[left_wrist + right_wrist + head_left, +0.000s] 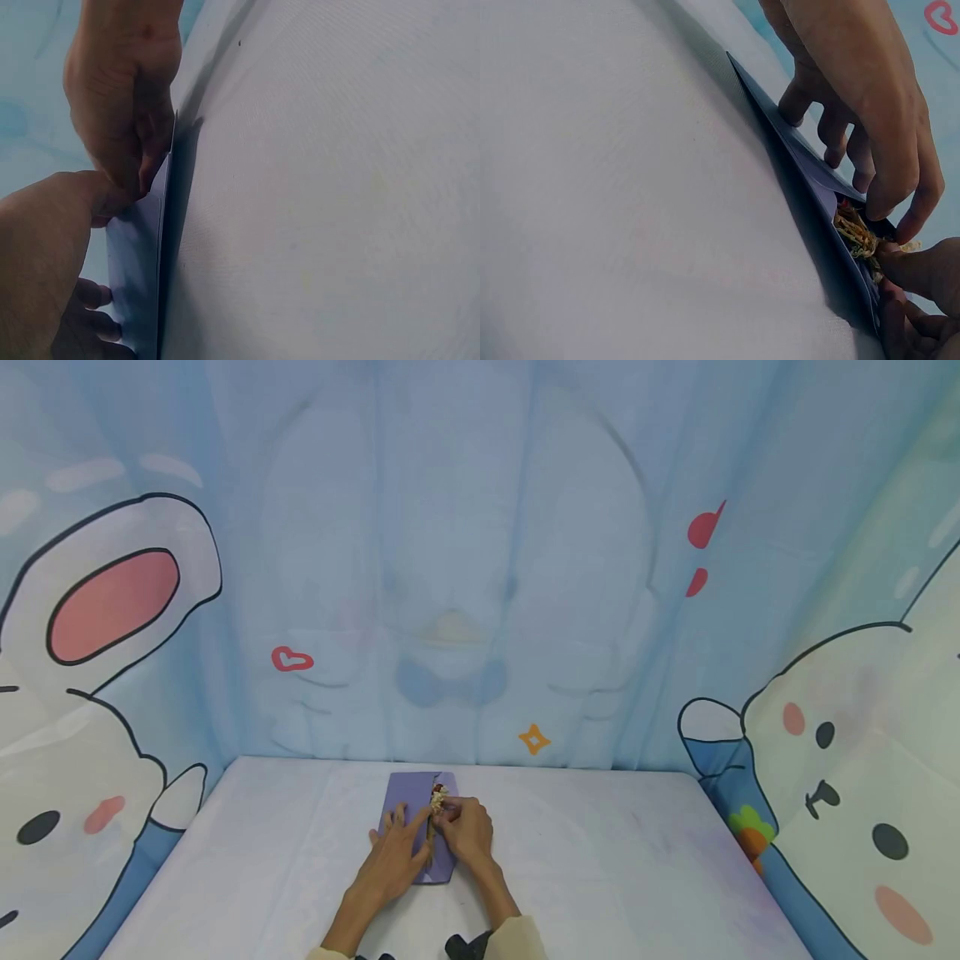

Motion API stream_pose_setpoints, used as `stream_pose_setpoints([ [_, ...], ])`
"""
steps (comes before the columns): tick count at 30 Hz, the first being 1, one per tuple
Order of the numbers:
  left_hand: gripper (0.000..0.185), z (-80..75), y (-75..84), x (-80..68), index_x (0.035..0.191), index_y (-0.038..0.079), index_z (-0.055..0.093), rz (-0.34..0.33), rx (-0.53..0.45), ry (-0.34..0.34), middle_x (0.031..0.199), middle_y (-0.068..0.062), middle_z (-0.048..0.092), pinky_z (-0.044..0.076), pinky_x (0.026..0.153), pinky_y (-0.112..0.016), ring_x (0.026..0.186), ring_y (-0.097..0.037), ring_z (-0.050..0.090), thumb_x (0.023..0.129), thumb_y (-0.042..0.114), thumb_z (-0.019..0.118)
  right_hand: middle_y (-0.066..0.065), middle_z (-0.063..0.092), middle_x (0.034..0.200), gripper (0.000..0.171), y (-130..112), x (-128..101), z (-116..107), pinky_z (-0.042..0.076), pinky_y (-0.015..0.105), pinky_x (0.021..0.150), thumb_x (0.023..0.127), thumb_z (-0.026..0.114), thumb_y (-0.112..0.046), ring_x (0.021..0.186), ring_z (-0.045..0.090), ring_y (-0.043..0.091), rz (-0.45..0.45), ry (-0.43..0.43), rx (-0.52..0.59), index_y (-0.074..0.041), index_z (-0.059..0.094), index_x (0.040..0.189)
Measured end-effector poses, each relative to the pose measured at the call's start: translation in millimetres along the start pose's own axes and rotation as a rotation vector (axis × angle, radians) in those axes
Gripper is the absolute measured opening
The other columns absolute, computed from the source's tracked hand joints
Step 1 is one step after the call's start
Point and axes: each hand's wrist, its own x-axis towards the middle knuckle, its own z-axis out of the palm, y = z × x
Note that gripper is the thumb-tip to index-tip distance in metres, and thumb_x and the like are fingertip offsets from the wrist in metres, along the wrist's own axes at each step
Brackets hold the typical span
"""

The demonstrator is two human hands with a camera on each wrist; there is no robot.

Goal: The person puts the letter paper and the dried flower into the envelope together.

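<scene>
Low in the centre of the head view, the left hand (397,852) lay with fingers spread flat on a purple folded card (408,810) on the white table (600,860). Just right, the right hand (467,828) pinched a dried-flower sprig (437,795) at the fold. Pinched too hard, the brittle sprig would likely crumble or slip.

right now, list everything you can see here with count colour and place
purple sheet: 1, purple, folded, mid table near the far edge
dried flower sprig: 1, tan with dark red, at the fold of the sheet
table: 1, whitish cloth cover, fills the lower view
backdrop: 1, pale blue with cartoon rabbits, behind and to both sides
left hand: 1, fingers spread flat on the sheet
right hand: 1, pinches the sprig beside the fold
sleeve: 1, cream, right forearm
</scene>
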Motion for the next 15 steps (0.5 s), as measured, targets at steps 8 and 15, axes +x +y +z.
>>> stream_pose_setpoints([
  [8,0.055,-0.7,0.9,1.0,0.159,0.018,0.056,0.028,0.024,0.027,0.159,-0.034,0.046,0.042,0.102,-0.081,0.143,-0.051,0.048,0.105,0.025,0.063,0.003,0.076,0.069,0.035,-0.5,4.8,6.1,0.044,0.028,0.053,0.083,0.091,-0.011,0.054,0.054,0.007,0.042,-0.026,-0.075,-0.008,0.085,0.117],
  [15,0.056,-0.7,0.1,0.1,0.16,0.016,0.054,0.01,0.008,0.0,0.163,-0.037,0.044,0.037,0.108,-0.087,0.149,-0.057,0.043,0.105,0.024,0.062,0.003,0.074,0.068,0.033,-3.9,3.8,8.6,0.043,0.031,0.054,0.082,0.092,-0.017,0.057,0.054,0.01,0.069,-0.036,-0.114,-0.01,0.086,0.114],
])
